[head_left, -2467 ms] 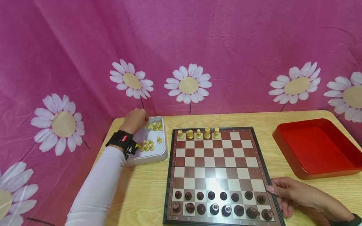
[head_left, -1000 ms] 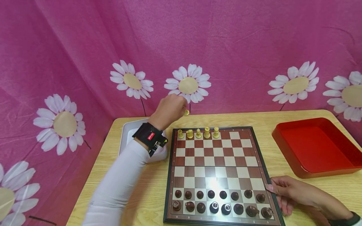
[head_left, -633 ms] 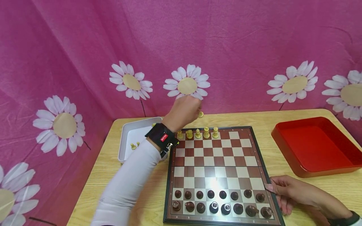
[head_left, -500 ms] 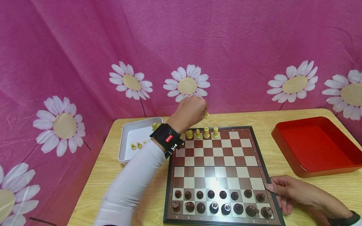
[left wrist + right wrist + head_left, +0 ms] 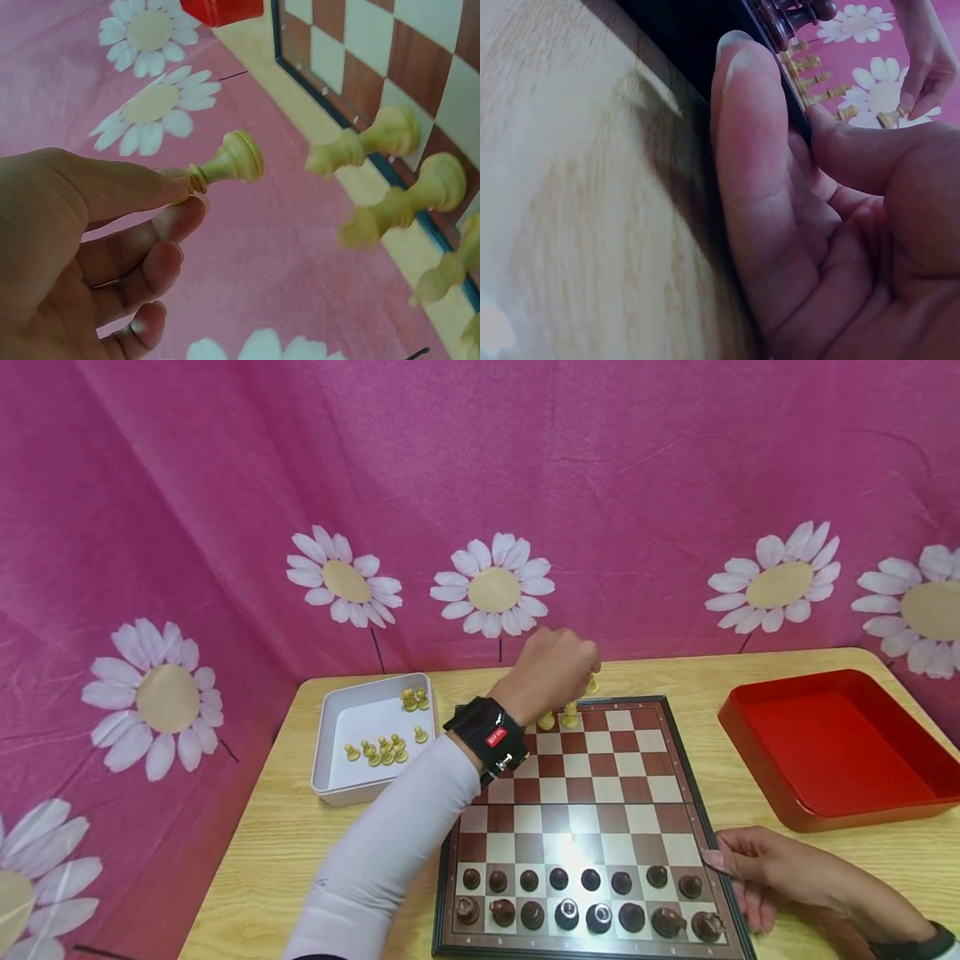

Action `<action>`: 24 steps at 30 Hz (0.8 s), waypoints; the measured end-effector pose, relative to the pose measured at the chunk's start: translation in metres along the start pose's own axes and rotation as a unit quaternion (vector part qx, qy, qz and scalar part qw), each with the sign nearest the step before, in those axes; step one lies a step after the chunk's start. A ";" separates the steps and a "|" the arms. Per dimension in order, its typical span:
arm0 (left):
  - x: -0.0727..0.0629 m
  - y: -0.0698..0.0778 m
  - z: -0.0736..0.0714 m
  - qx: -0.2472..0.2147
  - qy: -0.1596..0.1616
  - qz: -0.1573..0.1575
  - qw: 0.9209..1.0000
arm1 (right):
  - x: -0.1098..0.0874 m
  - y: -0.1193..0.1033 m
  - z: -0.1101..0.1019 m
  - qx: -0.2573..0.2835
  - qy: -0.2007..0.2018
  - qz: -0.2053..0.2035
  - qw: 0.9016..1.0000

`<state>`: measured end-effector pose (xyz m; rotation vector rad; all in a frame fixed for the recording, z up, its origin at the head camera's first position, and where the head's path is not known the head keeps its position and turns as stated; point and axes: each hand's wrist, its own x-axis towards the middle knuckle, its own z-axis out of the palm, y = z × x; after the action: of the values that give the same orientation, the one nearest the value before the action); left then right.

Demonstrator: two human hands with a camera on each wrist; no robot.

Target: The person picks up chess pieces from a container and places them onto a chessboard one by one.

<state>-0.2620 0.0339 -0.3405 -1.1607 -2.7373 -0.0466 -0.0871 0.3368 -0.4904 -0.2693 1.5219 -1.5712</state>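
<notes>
My left hand [image 5: 551, 670] pinches a yellow chess piece [image 5: 234, 159] between thumb and index finger. The piece's head is hidden by the fingertips, and its round base points away from the hand. It hangs over the far edge of the chessboard [image 5: 528, 820], just right of the standing yellow pieces [image 5: 570, 717]. Some of that far row is covered by the hand and wrist in the head view. My right hand [image 5: 787, 878] holds the board's near right edge, thumb on the frame and fingers against the side.
Two rows of dark chess pieces [image 5: 568, 913] stand along the board's near side. Left of the board, a white tray [image 5: 360, 795] contains several more yellow pieces. A red tray [image 5: 862, 747] sits at the right. A pink flowered cloth [image 5: 637, 510] rises behind the table.
My left hand has taken a yellow chess piece from the white tray and carried it right, then lower, over the board's far edge. The right hand has stayed in place.
</notes>
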 end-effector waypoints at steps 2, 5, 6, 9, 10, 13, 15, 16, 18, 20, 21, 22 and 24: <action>0.001 0.002 0.005 0.004 -0.005 -0.001 1.000 | 0.000 0.000 0.000 -0.001 0.003 -0.001 1.000; 0.003 0.005 0.011 0.010 -0.013 -0.001 1.000 | 0.001 0.001 0.000 0.000 0.002 -0.002 1.000; 0.003 0.006 0.014 0.011 -0.015 -0.002 1.000 | 0.001 0.001 0.000 0.002 0.001 -0.002 1.000; 0.005 0.008 0.019 0.013 -0.016 0.000 1.000 | 0.000 0.001 -0.001 0.007 -0.002 -0.002 1.000; 0.005 0.008 0.021 0.013 -0.016 0.000 1.000 | 0.000 0.002 -0.001 0.008 -0.002 -0.002 1.000; 0.006 0.011 0.027 0.019 -0.022 0.002 1.000 | 0.000 0.002 0.000 0.008 -0.004 -0.006 1.000; 0.007 0.012 0.031 0.022 -0.025 0.003 0.999 | 0.000 0.002 0.000 0.007 -0.003 -0.008 1.000; 0.008 0.013 0.033 0.024 -0.027 0.004 0.999 | 0.000 0.002 0.000 0.004 -0.001 -0.010 1.000; 0.008 0.015 0.036 0.031 -0.029 0.006 0.999 | 0.000 0.002 0.001 0.003 0.001 -0.010 1.000; 0.007 0.017 0.040 0.031 -0.029 0.010 0.999 | 0.000 0.001 0.001 0.005 0.001 -0.008 1.000; 0.007 0.018 0.041 0.031 -0.031 0.011 0.999 | 0.000 0.001 0.001 0.006 0.001 -0.008 1.000; 0.006 0.018 0.043 0.032 -0.033 0.012 0.999 | 0.000 0.001 0.001 0.007 0.001 -0.006 1.000; 0.006 0.019 0.047 0.034 -0.035 0.014 0.999 | -0.001 0.000 0.000 0.011 0.001 0.002 1.000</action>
<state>-0.2586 0.0560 -0.3861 -1.2031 -2.7594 0.0912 -0.0866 0.3369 -0.4900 -0.2508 1.5048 -1.5843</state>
